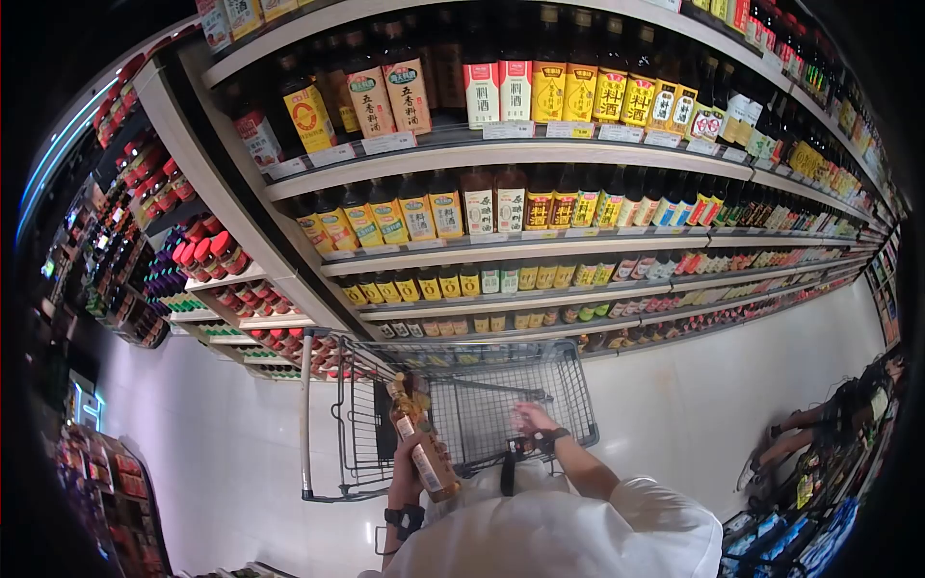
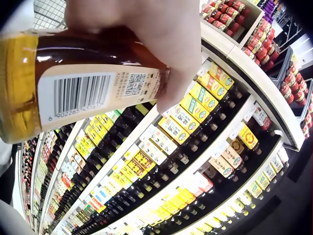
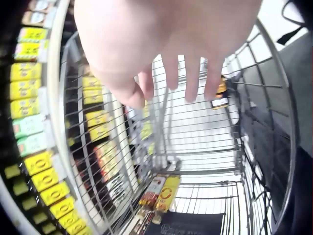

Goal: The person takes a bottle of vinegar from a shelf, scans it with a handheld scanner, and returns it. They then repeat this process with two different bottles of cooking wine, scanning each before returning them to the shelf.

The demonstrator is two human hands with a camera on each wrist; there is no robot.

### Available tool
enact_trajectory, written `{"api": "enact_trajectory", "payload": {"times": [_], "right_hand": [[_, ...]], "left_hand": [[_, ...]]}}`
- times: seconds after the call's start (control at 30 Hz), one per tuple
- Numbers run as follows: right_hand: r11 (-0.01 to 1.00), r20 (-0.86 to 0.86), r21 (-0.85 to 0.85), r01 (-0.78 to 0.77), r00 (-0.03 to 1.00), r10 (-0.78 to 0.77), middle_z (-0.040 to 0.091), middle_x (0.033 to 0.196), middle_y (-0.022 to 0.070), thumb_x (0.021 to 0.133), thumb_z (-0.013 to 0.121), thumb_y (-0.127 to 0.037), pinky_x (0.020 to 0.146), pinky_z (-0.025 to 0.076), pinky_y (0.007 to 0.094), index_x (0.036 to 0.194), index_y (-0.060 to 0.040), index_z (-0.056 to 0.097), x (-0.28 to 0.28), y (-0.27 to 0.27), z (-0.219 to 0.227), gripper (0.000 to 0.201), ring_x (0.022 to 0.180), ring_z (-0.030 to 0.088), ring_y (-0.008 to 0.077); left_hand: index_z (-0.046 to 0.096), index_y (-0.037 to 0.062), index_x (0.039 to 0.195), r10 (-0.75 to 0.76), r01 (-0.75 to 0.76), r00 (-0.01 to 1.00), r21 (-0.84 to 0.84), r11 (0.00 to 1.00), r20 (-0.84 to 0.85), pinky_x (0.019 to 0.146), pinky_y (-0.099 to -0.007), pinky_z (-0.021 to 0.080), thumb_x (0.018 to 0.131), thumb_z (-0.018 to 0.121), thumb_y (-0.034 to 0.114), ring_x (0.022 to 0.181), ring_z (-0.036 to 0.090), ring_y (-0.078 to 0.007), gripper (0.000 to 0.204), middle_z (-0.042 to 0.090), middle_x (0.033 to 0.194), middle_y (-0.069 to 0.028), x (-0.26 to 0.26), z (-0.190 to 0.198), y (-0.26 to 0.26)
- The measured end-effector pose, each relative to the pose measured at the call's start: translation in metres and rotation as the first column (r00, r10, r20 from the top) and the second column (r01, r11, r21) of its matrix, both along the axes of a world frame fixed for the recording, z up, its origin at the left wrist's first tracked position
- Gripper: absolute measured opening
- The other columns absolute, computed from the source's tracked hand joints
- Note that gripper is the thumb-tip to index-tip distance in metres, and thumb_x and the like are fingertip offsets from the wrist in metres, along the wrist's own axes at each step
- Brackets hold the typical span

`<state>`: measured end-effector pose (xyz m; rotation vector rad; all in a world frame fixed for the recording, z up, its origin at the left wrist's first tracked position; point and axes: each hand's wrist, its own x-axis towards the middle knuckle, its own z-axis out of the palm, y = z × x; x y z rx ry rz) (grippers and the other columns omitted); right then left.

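Observation:
My left hand (image 1: 406, 460) grips an amber bottle (image 1: 436, 470) over the near left side of the shopping cart. In the left wrist view the bottle (image 2: 98, 63) lies sideways, its base to the left and a barcode label facing the camera. Fingers of the left hand (image 2: 161, 39) wrap over it. My right hand (image 1: 536, 418) hovers over the cart basket with nothing in it. Seen from the right wrist, the right hand's fingers (image 3: 171, 73) hang apart and fairly straight above the wire mesh.
Inside the cart (image 1: 501, 380), a yellow-labelled bottle (image 3: 167, 192) and a red-and-white-labelled bottle (image 3: 153, 191) lie beside a black panel (image 3: 188, 223). Shelves (image 1: 578, 236) of bottles run along the far side. Jars with red lids (image 1: 212, 252) stand at left; another person (image 1: 819, 424) is at right.

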<state>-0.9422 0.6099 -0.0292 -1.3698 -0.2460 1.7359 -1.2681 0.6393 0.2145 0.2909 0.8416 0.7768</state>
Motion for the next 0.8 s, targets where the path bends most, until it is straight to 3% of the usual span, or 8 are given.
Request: {"api": "enact_trajectory", "payload": {"times": [0.17,0.3,0.43,0.57,0.67,0.7,0.77,0.8], "right_hand": [[0.863,-0.099,0.454,-0.223,0.95,0.297,0.058,0.135,0.0135,0.102,0.055,-0.026,0.098,0.049,0.0381,0.14,-0.0066,0.046,-0.046,0.057,0.165,0.043,0.121,0.059,0.026],[0.741,-0.227,0.65,-0.168,0.888,0.4,0.062,0.129,0.0085,0.103,0.054,-0.026,0.095,0.05,0.0318,0.14,-0.0008,0.047,-0.092,0.059,0.201,0.045,0.113,0.061,0.0184],[0.766,-0.132,0.583,-0.272,0.898,0.42,0.066,0.111,0.0017,0.103,0.055,-0.028,0.084,0.051,0.0238,0.123,-0.0008,0.059,-0.107,0.051,0.254,0.034,0.099,0.061,0.0077],[0.892,-0.097,0.451,-0.018,0.993,0.069,0.067,0.099,0.0031,0.102,0.057,-0.029,0.077,0.049,0.0219,0.107,-0.0021,0.065,-0.131,0.052,0.276,0.029,0.088,0.06,0.0067],[0.717,0.159,0.697,0.015,0.972,-0.175,0.065,0.091,0.0009,0.102,0.058,-0.025,0.072,0.047,0.0219,0.106,0.0005,0.063,-0.132,0.079,0.284,0.026,0.082,0.057,0.0054],[0.667,0.263,0.744,-0.033,0.933,-0.247,0.064,0.09,0.0002,0.101,0.058,-0.024,0.07,0.047,0.0223,0.105,0.0003,0.063,-0.126,0.084,0.3,0.025,0.081,0.056,0.0053],[0.568,0.424,0.81,-0.143,0.813,-0.399,0.063,0.088,-0.0012,0.101,0.058,-0.023,0.067,0.047,0.0232,0.104,-0.0002,0.062,-0.113,0.095,0.342,0.023,0.078,0.056,0.0051],[0.527,0.433,0.837,-0.145,0.766,-0.476,0.059,0.083,-0.0025,0.101,0.059,-0.023,0.062,0.046,0.0232,0.102,-0.001,0.06,-0.105,0.098,0.377,0.022,0.072,0.055,0.0047]], "left_hand": [[0.053,-0.0051,0.121,-0.086,0.082,0.996,0.114,0.99,0.031,0.077,-0.0429,0.058,0.087,0.062,0.038,0.081,0.068,-0.032,0.056,0.065,0.095,-0.0156,0.014,0.002,-0.007],[0.051,-0.005,0.126,-0.198,0.195,0.98,0.152,0.969,0.011,0.081,-0.0435,0.058,0.085,0.065,0.034,0.09,0.07,-0.0349,0.058,0.067,0.107,-0.0191,0.018,0.007,-0.011],[0.051,-0.004,0.128,-0.256,0.251,0.966,0.117,0.961,0.035,0.08,-0.0431,0.059,0.089,0.062,0.036,0.091,0.07,-0.0345,0.057,0.066,0.111,-0.0195,0.017,0.011,-0.016],[0.049,-0.0017,0.132,-0.327,0.321,0.945,0.218,0.922,-0.01,0.09,-0.0386,0.055,0.104,0.046,0.033,0.102,0.068,-0.0298,0.045,0.066,0.115,-0.0154,0.019,0.025,-0.007],[0.048,0.0009,0.137,-0.238,0.351,0.928,0.462,0.815,-0.287,0.099,-0.0283,0.043,0.106,0.047,0.035,0.115,0.056,-0.0128,0.046,0.061,0.124,-0.006,0.039,0.014,0.011],[0.047,0.0005,0.138,-0.079,0.218,0.964,0.591,0.777,-0.253,0.099,-0.0303,0.043,0.106,0.046,0.032,0.116,0.055,-0.0127,0.044,0.06,0.125,-0.0064,0.051,0.024,0.014],[0.047,0.0004,0.137,-0.132,0.471,0.824,0.539,0.698,-0.55,0.101,-0.0342,0.043,0.103,0.052,0.034,0.123,0.053,-0.0169,0.048,0.059,0.128,-0.0099,0.04,0.004,0.031],[0.049,0.0007,0.135,-0.016,0.471,0.77,0.552,0.688,-0.638,0.102,-0.0373,0.043,0.101,0.057,0.036,0.124,0.053,-0.0204,0.05,0.06,0.127,-0.0122,0.035,0.016,0.027]]}}
